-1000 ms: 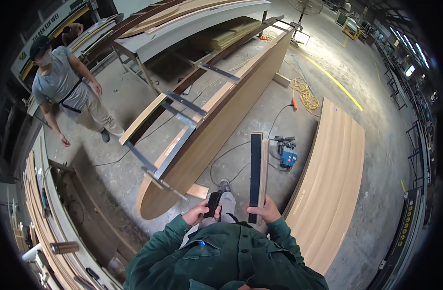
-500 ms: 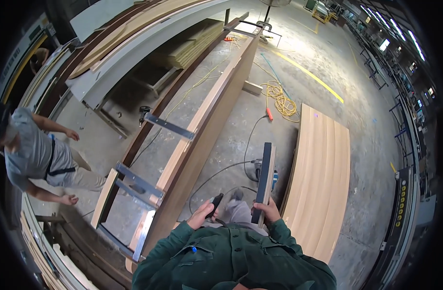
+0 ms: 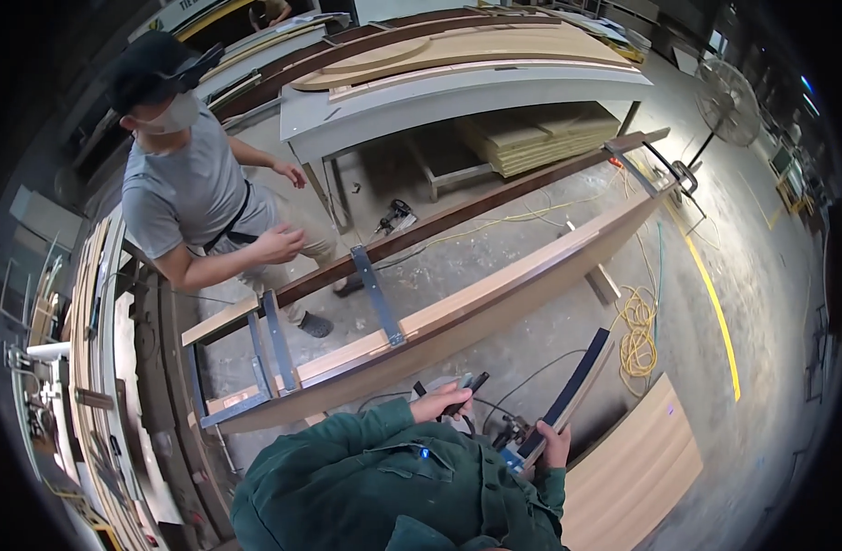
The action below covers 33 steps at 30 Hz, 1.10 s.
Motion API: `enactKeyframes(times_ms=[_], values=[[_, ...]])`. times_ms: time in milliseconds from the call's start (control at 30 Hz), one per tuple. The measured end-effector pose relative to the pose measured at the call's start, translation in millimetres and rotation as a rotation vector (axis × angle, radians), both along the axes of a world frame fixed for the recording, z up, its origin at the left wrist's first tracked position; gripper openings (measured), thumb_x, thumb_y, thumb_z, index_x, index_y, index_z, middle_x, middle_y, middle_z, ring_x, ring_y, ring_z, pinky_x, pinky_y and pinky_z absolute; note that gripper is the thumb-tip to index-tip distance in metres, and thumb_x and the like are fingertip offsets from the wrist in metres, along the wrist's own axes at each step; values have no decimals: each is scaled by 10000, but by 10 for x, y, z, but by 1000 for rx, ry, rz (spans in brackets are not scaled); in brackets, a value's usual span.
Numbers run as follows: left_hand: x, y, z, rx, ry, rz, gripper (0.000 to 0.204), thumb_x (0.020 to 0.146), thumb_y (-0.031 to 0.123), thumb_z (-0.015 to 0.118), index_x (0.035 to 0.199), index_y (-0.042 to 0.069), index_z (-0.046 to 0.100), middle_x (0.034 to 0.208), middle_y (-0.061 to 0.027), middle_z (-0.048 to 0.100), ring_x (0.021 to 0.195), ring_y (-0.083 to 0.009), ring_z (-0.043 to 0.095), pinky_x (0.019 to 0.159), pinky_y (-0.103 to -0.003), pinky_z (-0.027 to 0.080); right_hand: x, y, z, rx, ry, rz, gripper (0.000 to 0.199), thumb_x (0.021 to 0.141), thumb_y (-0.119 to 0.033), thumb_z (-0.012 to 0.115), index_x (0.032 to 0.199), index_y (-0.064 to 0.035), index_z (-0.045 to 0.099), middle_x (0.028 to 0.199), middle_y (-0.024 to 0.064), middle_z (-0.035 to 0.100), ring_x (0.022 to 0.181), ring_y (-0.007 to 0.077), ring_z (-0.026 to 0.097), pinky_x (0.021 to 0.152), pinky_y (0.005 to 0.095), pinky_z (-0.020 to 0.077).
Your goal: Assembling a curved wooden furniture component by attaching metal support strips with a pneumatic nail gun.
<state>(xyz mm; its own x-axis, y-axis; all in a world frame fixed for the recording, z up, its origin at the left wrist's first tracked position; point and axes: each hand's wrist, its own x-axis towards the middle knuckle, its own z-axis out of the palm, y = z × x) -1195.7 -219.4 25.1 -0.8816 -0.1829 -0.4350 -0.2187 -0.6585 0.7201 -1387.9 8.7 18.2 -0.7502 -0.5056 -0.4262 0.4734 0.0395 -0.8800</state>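
Head view: the right hand [image 3: 557,444] is wrapped around the lower end of a long dark strip [image 3: 568,393], fingers closed on it, and the strip rises up and to the right away from the knuckles. The left hand [image 3: 442,401] is closed on a small dark tool [image 3: 465,386] whose tip pokes out just past the fingertips, toward the long curved wooden panel [image 3: 494,303]. To my eye, a firm grip low on the strip and a level wrist would keep its far end from swinging into the panel or the yellow cable [image 3: 638,331] beyond it
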Motion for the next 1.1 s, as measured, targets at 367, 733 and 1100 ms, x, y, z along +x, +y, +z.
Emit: enactKeyframes(times_ms=[367,733,1100], values=[[-1552,-510,-105,-270,-50,-143,457,909,424,624,1156,62,499,797,29,489,696,-64,454,585,-224,381,-1346,-732,-100,45,-78,-63,259,763,-97,694,942,-36,518,683,81,575,551,218,598,496,332,501],[-2923,-1295,332,-1041,-79,-83,539,862,351,651,1248,33,450,1106,-184,584,1040,-333,591,881,-384,463,-3019,-1268,213,202,96,-20,335,744,-83,719,1041,-28,573,857,51,630,734,149,610,669,293,498],[-4850,-1447,-142,-1790,-236,118,483,819,375,627,1126,23,502,978,-137,520,930,-317,503,802,-427,405,-4595,-1785,192,269,305,262,537,721,-109,744,1198,-1,521,998,55,612,884,138,581,809,284,477]])
